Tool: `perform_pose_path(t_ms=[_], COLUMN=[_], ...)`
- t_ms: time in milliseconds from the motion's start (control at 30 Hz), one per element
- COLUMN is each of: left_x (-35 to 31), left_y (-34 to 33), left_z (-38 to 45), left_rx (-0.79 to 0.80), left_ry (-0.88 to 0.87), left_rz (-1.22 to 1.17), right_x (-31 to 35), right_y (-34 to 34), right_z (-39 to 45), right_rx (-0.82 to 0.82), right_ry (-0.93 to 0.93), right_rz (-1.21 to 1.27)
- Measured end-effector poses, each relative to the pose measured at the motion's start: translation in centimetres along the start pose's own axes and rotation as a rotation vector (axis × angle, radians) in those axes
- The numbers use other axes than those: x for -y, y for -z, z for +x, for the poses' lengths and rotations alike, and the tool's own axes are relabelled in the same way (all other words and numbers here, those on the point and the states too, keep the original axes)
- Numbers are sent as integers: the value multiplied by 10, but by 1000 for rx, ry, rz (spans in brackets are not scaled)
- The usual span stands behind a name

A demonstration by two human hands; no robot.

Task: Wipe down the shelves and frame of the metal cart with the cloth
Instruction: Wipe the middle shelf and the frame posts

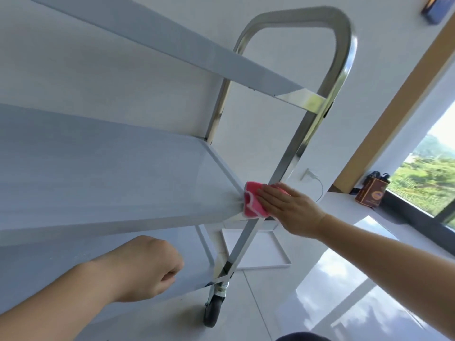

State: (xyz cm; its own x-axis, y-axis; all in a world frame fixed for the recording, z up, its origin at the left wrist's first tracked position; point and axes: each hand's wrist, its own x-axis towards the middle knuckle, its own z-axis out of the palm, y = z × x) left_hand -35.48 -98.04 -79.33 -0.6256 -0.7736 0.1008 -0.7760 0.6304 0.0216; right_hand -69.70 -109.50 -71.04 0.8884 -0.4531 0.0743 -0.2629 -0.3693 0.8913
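Note:
The metal cart (pixel 295 153) fills the left and middle of the head view, with three steel shelves and a shiny tube frame that loops over the top. A folded pink cloth (pixel 253 204) lies on the right front corner of the middle shelf (pixel 110 173), against the frame post. My right hand (pixel 288 207) presses flat on the cloth with straight fingers. Lower left, my left hand (pixel 150 267) is curled into a loose fist in front of the bottom shelf (pixel 192 254) and holds nothing.
A black caster (pixel 213 311) carries the cart's near corner on a glossy tiled floor. A white tray (pixel 261 249) lies on the floor behind the post. A brown box (pixel 371 193) stands on the window ledge at right, beside a wall socket (pixel 306 174).

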Motion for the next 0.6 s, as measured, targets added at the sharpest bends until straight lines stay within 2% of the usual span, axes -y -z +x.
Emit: perform_pose_path(t_ms=[133,267,333,467,600], left_x=[-1,-1,-3,-4,-2], left_y=[7,9,9,9,10], left_z=[-1,-2,0,0,-4], left_rx=[-19,-30,-31,-38,-38], left_ry=[-15,-16,-27,-39,-22], left_rz=[16,40,49,49,39], right_x=[-41,-109,-123,-112,-107], right_y=[25,53,58,55,45], right_z=[9,14,13,18,17], right_rx=[29,-202,-248,-111,-80], right_ry=[50,-168,-185,-134,-150], right_rz=[-94,-120,-121,-153,-132])
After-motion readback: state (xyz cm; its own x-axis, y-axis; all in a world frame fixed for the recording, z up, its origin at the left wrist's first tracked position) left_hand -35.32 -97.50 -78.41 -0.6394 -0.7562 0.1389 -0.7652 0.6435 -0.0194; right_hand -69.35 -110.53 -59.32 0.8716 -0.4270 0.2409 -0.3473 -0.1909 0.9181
